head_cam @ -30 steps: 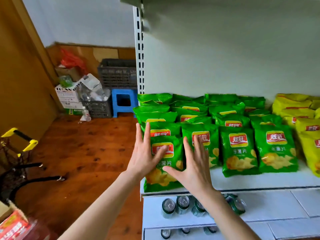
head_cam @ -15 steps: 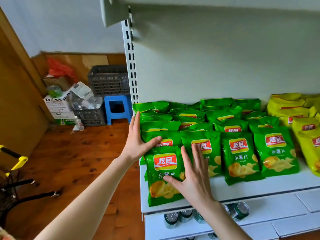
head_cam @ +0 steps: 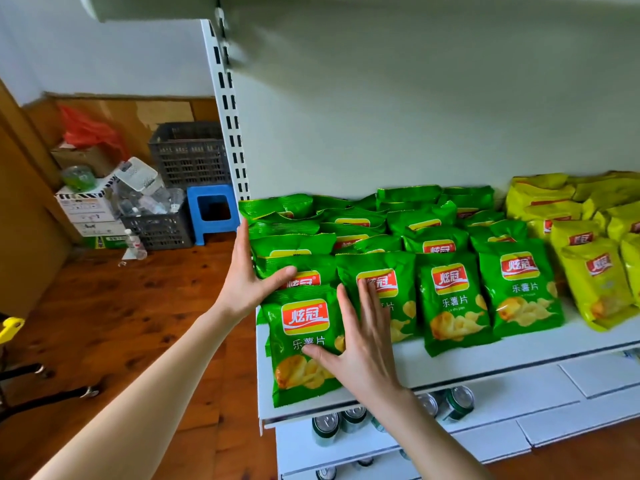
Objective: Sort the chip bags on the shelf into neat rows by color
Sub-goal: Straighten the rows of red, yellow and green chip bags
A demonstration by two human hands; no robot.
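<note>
Several green chip bags lie in overlapping rows on the white shelf (head_cam: 467,362), and yellow chip bags (head_cam: 595,278) fill its right end. The frontmost bag of the left row (head_cam: 304,341) lies closest to the shelf's front edge. My left hand (head_cam: 247,275) is flat against the left side of that row, with the thumb across a green bag (head_cam: 304,268) behind the front one. My right hand (head_cam: 363,341) lies with fingers straight on the right edge of the front bag and on the neighbouring green bag (head_cam: 381,282).
Green cans (head_cam: 457,403) stand on the lower shelf below. Left of the shelf unit's slotted upright (head_cam: 228,126) are a blue stool (head_cam: 213,211), grey crates (head_cam: 188,155), boxes and bottles on the wooden floor. A yellow-handled cart (head_cam: 10,327) is at far left.
My left hand slid from the top of the front bag to the left side of the row, further back. The front bag now sits straighter. My right hand stays on its right edge.
</note>
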